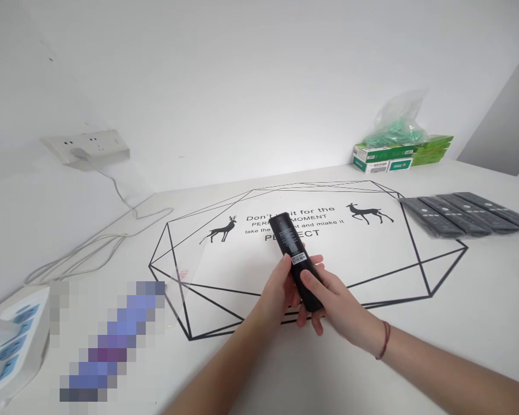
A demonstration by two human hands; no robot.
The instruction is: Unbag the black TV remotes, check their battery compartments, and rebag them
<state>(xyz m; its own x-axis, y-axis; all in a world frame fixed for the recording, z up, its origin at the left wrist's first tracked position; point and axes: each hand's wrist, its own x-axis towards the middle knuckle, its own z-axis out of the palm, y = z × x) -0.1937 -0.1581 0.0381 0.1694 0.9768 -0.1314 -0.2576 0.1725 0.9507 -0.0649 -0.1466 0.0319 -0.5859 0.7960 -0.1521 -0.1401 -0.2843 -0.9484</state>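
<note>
A black remote control (290,241) is held over the middle of the table, its back side with a white barcode label facing me. My left hand (280,283) grips it from the left, with the thumb along its edge. From the right, my right hand (335,294) wraps round the lower part, its thumb pressed on the back near the bottom end. Some fingers of both hands are hidden beneath the remote. At the right of the table, several dark remotes (432,218) in clear plastic wrapping lie side by side.
Green and white boxes (383,158) stand at the back right under a clear plastic bag (400,124). At left are a wall socket (97,147), a grey cable (75,262), a white power strip (26,346) and a blurred-out bluish item (116,340). A clear plastic sheet (184,282) lies nearby.
</note>
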